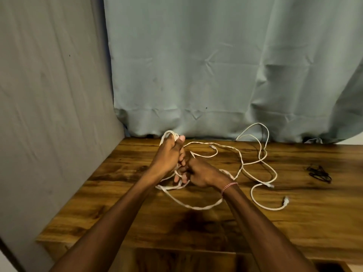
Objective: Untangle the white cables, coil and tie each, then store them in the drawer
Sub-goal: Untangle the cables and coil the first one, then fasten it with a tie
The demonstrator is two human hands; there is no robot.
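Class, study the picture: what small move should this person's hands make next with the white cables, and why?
Probably the right hand should pull slack toward the loops gripped in the left hand, because most of the white cables lie twisted together across the table.

The white cables (242, 164) are spread tangled in loose loops over the wooden surface (137, 213), and some stretches are twisted round each other. A bunch of loops is gripped in the raised left hand (170, 154), while strands just below it are pinched by the right hand (200, 173). Two plug ends are left lying free on the right.
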